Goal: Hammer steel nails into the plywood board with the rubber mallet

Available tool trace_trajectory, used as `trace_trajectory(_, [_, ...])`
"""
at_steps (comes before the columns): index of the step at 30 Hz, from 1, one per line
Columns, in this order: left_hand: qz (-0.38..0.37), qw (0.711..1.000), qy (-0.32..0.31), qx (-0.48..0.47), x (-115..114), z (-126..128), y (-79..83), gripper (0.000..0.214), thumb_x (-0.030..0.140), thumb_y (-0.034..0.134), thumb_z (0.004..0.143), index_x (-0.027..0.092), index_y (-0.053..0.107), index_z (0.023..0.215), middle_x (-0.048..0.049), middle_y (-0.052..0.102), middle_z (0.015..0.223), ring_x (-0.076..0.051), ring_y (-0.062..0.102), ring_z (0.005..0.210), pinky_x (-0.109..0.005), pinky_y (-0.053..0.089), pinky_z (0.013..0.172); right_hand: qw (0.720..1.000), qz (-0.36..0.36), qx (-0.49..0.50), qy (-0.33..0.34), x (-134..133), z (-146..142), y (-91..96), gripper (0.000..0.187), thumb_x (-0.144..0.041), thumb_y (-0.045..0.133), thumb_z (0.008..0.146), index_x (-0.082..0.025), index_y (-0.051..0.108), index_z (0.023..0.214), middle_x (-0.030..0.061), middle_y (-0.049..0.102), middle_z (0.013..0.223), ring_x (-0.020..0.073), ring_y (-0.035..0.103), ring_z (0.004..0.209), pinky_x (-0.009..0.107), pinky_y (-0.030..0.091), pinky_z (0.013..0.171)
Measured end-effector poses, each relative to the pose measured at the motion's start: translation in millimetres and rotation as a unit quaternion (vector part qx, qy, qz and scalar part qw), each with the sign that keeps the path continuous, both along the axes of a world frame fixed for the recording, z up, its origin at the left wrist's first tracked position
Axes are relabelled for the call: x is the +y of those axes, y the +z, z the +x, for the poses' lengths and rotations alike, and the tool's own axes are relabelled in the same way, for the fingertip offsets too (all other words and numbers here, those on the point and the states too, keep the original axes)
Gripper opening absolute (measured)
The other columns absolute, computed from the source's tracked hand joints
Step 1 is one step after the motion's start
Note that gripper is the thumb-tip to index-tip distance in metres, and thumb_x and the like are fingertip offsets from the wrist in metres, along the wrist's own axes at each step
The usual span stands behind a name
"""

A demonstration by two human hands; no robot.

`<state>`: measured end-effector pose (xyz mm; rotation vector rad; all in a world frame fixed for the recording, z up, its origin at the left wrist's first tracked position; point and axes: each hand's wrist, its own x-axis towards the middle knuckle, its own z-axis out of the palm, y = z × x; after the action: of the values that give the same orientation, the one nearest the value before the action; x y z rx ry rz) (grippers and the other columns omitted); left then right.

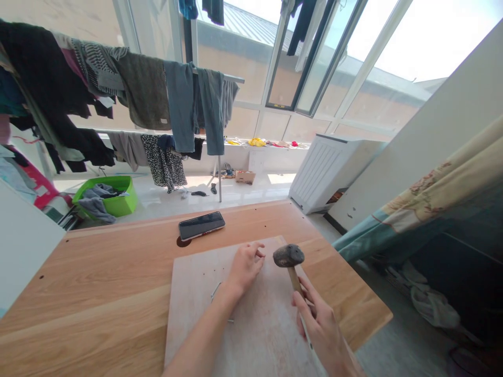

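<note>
My right hand is wrapped round the wooden handle of a hammer. Its dark, blocky head is raised a little above the board, to the right of my left hand. Over the upper part of a pale wooden board, my left hand has its fingers curled together in a pinch; what they hold, if anything, is too small to make out. Beside my left forearm lie thin metal pieces that look like nails, partly hidden by the arm. Several small dark dots mark the board's upper left.
The board rests on a wooden table, with a phone behind it near a dark round hole. Beyond the table stand a laundry rack with hanging clothes, a green basket and a white cabinet. A curtain hangs at right.
</note>
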<state>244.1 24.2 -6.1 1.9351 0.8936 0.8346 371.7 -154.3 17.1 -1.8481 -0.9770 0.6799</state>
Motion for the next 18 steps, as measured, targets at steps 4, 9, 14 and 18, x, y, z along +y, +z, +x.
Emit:
trace_trajectory(4, [-0.007,1.0,0.015,0.018,-1.3,0.3,1.8,0.035,0.005,0.064,0.078,0.02,0.071,0.109,-0.0038,0.077,0.088,-0.022,0.068,0.091,-0.034,0.049,0.089,0.999,0.018,-0.02,0.028,14.7,-7.8,11.9,0.064,-0.054,0.052,0.092,-0.012,0.055,0.14,-0.0011,0.063,0.062,0.0127,0.049,0.037,0.024,0.041,0.037])
trace_trajectory(9, [-0.012,1.0,0.014,0.009,-1.6,3.6,2.3,0.037,0.003,0.061,0.076,0.021,0.071,0.107,-0.0024,0.076,0.087,-0.02,0.068,0.088,-0.031,0.05,0.086,0.997,0.002,-0.072,0.036,25.5,-15.7,21.4,0.056,-0.054,0.051,0.091,-0.015,0.066,0.129,0.0001,0.063,0.057,0.0146,0.051,0.036,0.025,0.041,0.037])
trace_trajectory(14, [-0.029,0.999,-0.019,-0.002,2.2,-5.0,11.4,0.037,0.007,0.062,0.075,0.018,0.067,0.11,-0.0058,0.075,0.101,-0.02,0.069,0.094,-0.031,0.051,0.089,0.997,0.001,-0.062,0.045,17.1,-19.7,20.6,0.057,-0.053,0.051,0.091,-0.013,0.064,0.129,0.0035,0.069,0.07,0.0134,0.053,0.036,0.026,0.041,0.037])
trace_trajectory(18, [0.051,0.992,-0.046,0.102,-2.0,-53.9,40.8,0.026,0.017,0.063,0.079,0.017,0.065,0.105,-0.0087,0.067,0.109,-0.023,0.064,0.099,-0.033,0.051,0.089,0.998,-0.007,-0.043,0.034,-3.7,-16.9,12.4,0.062,-0.055,0.049,0.093,-0.011,0.058,0.136,0.0035,0.07,0.074,0.0127,0.053,0.038,0.025,0.042,0.038])
